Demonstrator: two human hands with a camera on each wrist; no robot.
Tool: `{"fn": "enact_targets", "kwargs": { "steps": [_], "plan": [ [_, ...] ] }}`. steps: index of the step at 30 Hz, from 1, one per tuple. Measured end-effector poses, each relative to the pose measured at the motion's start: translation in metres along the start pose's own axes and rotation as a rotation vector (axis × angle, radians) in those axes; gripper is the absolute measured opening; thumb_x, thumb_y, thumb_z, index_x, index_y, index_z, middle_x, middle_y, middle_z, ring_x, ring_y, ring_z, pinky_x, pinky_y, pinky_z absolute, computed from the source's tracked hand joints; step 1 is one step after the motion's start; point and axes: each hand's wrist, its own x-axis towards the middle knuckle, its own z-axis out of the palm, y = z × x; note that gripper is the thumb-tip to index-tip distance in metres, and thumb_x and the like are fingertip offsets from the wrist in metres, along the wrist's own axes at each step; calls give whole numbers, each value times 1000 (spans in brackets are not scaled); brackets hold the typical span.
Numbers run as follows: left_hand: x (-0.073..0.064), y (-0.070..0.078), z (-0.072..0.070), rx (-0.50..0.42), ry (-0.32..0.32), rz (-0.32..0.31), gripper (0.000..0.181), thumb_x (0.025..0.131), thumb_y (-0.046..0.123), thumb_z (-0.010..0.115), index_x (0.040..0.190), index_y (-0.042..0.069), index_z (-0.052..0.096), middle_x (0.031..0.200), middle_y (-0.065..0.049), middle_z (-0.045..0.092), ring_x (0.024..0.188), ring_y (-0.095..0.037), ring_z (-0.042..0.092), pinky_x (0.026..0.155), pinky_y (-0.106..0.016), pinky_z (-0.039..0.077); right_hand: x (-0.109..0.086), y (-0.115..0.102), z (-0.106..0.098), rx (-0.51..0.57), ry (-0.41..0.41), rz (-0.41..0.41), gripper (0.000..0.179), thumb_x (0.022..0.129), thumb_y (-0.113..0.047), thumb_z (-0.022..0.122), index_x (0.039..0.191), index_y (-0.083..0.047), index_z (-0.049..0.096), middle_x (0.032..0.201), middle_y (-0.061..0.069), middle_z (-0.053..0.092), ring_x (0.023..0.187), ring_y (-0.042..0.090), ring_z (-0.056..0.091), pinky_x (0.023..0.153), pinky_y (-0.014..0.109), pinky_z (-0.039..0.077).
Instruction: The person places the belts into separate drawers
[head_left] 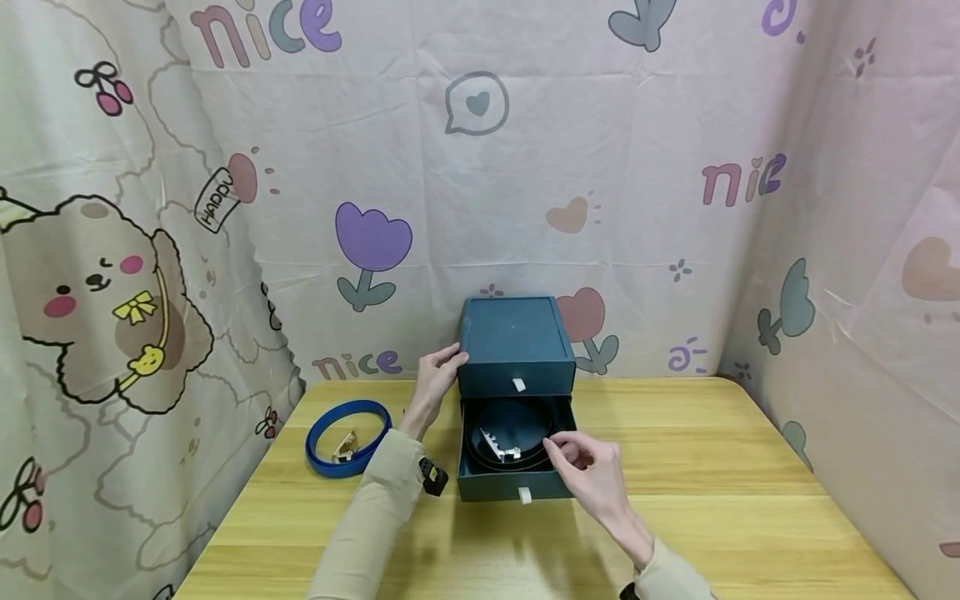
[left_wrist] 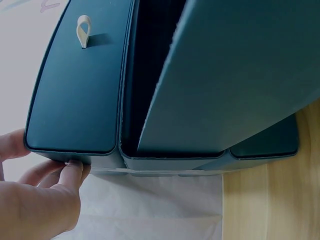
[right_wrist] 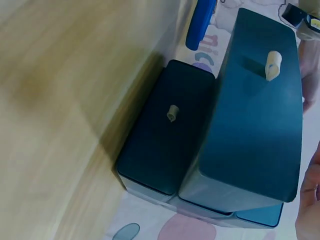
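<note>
A dark teal drawer box point(head_left: 517, 329) stands at the back of the table, its middle drawer point(head_left: 480, 490) pulled out. Inside that drawer lies a coiled black belt point(head_left: 474, 454) with a silver buckle point(head_left: 492, 446). My left hand point(head_left: 435, 379) rests against the box's upper left side, fingertips at the top front corner; the left wrist view shows these fingers point(left_wrist: 72, 175) along the side wall. My right hand point(head_left: 596, 471) is over the drawer's right rim, thumb and forefinger pinching at the belt's right edge. In the right wrist view the drawer front hides the fingertips.
A coiled blue belt point(head_left: 330, 471) with a gold buckle point(head_left: 346, 447) lies on the wooden table point(head_left: 697, 467) left of the box. The bottom drawer point(right_wrist: 165, 145) is closed beneath the pulled-out one. A patterned cloth point(head_left: 480, 183) hangs close behind the box.
</note>
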Motion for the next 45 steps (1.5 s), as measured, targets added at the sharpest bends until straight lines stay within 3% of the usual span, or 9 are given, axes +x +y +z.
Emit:
{"fn": "enact_targets", "kwargs": {
  "steps": [2,8,18,28,33,36,39,42,45],
  "plan": [
    [0,0,0,0,-1,-2,49,101,20,59,146,4,51,152,-20,49,103,-15,54,94,-29,45,-4,0,1,34,-2,-13,12,77,18,72,78,6,71,51,15,63,40,8,52,41,12,41],
    [-2,0,0,-27,-25,0,50,101,18,59,148,2,49,157,-20,43,140,-31,47,116,-48,40,-13,2,5,88,-9,-31,15,76,21,70,73,6,67,49,17,63,36,21,55,39,14,43],
    [-1,1,0,-21,-14,-1,50,101,18,58,147,2,49,157,-19,44,142,-32,46,116,-49,40,-39,36,15,99,-51,-9,20,79,14,74,72,-4,68,49,7,65,37,11,57,39,14,45],
    [-1,0,0,-23,-24,7,50,101,18,58,148,1,49,157,-21,42,143,-34,45,117,-50,39,-53,42,19,40,-86,-52,23,78,6,79,72,-13,69,52,-1,68,45,-2,61,44,12,48],
    [-2,2,0,-12,-16,4,49,101,18,58,147,2,50,155,-20,46,112,-23,58,107,-41,45,-57,44,22,20,-91,-41,25,73,7,83,70,-13,67,51,1,67,44,-1,62,44,11,47],
    [-2,2,0,-8,-9,4,50,101,19,59,147,3,51,154,-19,48,98,-18,53,97,-35,44,-58,43,24,2,-97,-17,25,70,8,84,67,-10,67,50,1,67,45,-1,61,43,11,47],
    [-3,1,-1,-12,-17,24,51,100,22,59,147,3,51,155,-20,47,115,-25,59,104,-38,47,-60,43,25,-22,-108,-5,23,68,8,84,65,-7,67,52,3,68,47,-4,60,43,11,47],
    [-4,2,-1,-7,-20,38,54,99,26,60,147,2,51,156,-20,45,140,-32,48,113,-45,45,-61,43,25,-37,-132,15,21,69,5,85,67,-8,69,55,3,70,51,-7,61,45,11,48],
    [-4,2,0,-17,-22,26,53,100,24,60,147,2,50,156,-20,44,142,-34,46,116,-47,41,-61,44,25,-26,-154,25,18,72,-1,86,71,-10,71,59,1,72,54,-8,62,47,12,49]
  ]
}}
